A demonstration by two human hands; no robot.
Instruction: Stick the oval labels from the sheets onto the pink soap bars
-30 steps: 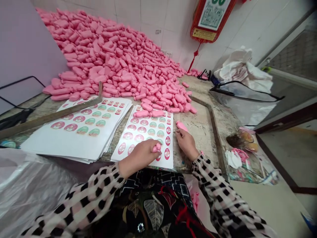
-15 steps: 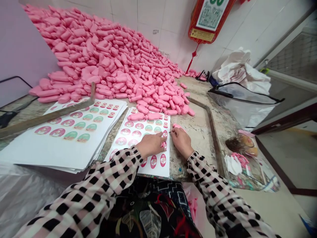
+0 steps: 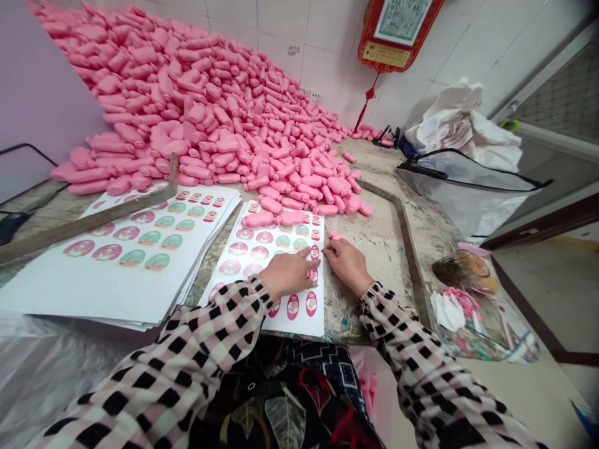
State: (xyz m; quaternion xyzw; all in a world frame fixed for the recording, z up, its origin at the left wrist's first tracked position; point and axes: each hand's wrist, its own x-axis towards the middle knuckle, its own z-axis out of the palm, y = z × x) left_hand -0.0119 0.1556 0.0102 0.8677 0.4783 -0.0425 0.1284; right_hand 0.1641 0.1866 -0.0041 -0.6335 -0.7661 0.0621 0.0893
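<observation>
My left hand point(image 3: 289, 273) lies on a white sheet of stickers point(image 3: 299, 321), fingers stretched toward the oval pink stickers along its right edge. My right hand point(image 3: 347, 262) is beside that edge, thumb and forefinger pinched close to an oval sticker point(image 3: 315, 252). Whatever is between those fingertips is too small to make out. Just behind the right fingers shows part of a pink bottle point(image 3: 339, 236), mostly hidden by the hand. Two pink bottles point(image 3: 291, 217) lie across the far end of the sheet.
A large heap of pink bottles point(image 3: 196, 106) rises against the wall. To the left lies a stack of sticker sheets point(image 3: 107, 287) with a wooden strip point(image 3: 93, 218) across it. Another strip point(image 3: 409, 249) runs along the right. Beyond are a clear bag point(image 3: 472, 193) and small items point(image 3: 461, 302).
The view has shifted slightly, so the sheet and the right side appear a little further right. Both hands keep nearly the same pose at the sheet's right edge.
</observation>
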